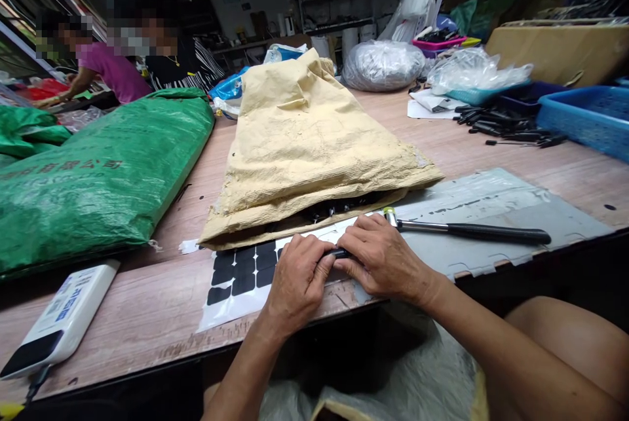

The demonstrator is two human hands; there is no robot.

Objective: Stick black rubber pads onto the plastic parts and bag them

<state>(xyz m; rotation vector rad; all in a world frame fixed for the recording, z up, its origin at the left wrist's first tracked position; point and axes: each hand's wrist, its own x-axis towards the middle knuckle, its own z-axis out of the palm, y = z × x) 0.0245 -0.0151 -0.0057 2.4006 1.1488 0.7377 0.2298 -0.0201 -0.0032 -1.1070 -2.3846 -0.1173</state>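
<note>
My left hand (301,277) and my right hand (378,254) meet at the table's front edge. Their fingers are closed on the two ends of a small black rod-like piece (340,253), mostly hidden by the fingers. Under and beside the left hand lies a white sheet with black rounded stickers (244,270). Just beyond my right hand rests a hammer (472,231) with a yellow tip and black grip, on a grey board (521,205). Behind both hands, a tan paper sack (314,139) lies with its mouth towards me, black parts showing inside.
A stuffed green sack (108,172) and a white power bank (63,316) with a cable are at left. Black parts (506,126) lie by a blue basket (590,116) at right. Below the edge is an opened plastic-lined bag (417,368). Two people sit at far left.
</note>
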